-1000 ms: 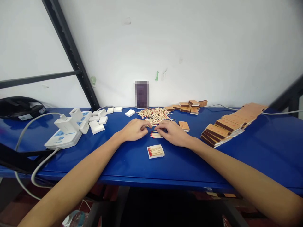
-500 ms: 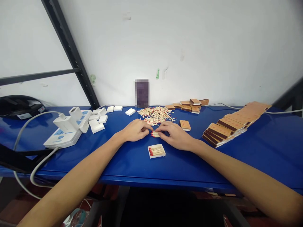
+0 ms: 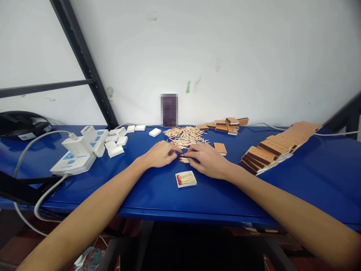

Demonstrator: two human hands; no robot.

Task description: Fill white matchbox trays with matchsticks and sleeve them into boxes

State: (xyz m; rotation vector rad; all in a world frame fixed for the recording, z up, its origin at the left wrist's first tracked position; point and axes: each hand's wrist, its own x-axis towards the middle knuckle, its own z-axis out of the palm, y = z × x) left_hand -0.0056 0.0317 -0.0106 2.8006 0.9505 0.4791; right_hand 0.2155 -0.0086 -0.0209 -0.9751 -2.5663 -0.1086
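far left on the blue table (image 3: 158, 199), a white power strip (image 3: 73, 161) with chargers plugged in trails a grey cable (image 3: 36, 141) over the near edge. just right of it lie a few small white trays (image 3: 115, 146), loose and near each other.

my left hand (image 3: 160, 154) rests on the table top, fingers drawn together, with the tips pressed against the red-headed end of a small bundle of matches (image 3: 184, 159). the bundle lies flat between my two hands, near the middle of the table. behind it, close to the wall, is a loose heap of matches (image 3: 184, 135). in front of it, nearer to me, sits an open tray of matches (image 3: 185, 179), apart from both hands.

my right hand (image 3: 208, 161) covers the other end of the bundle, fingers bunched and closed on the sticks; i cannot tell whether the bundle is lifted off the table.

just behind that hand lies a single brown matchbox (image 3: 220, 148). further back is a small pile of brown boxes (image 3: 227, 126), and far right a long overlapping row of brown sleeves (image 3: 278, 146).
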